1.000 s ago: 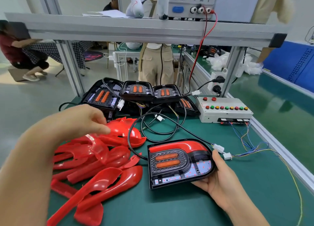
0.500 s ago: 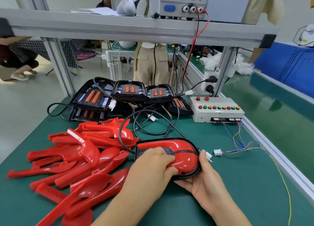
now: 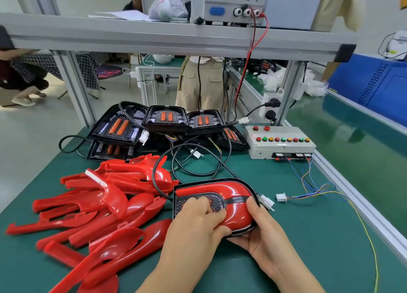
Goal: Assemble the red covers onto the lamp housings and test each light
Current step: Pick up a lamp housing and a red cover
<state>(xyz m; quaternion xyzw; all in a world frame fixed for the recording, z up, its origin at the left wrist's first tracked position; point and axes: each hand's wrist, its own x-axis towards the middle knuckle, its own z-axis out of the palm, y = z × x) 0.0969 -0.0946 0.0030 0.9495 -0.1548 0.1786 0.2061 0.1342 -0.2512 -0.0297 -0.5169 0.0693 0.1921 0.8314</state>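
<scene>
Cover [image 3: 234, 192] pressed onto housing [image 3: 184, 198] by curled left hand [image 3: 198, 224]; housing gripped edgewise by right hand [image 3: 262, 233], thumb on top.

left hand [image 3: 198, 224] hides most of the lamp housing [image 3: 176, 202] grille [image 3: 220, 201]; power supply [image 3: 229, 4] cropped above.

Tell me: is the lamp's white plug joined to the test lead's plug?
No, the lamp's white plug lies apart from the test lead's plug.
</scene>
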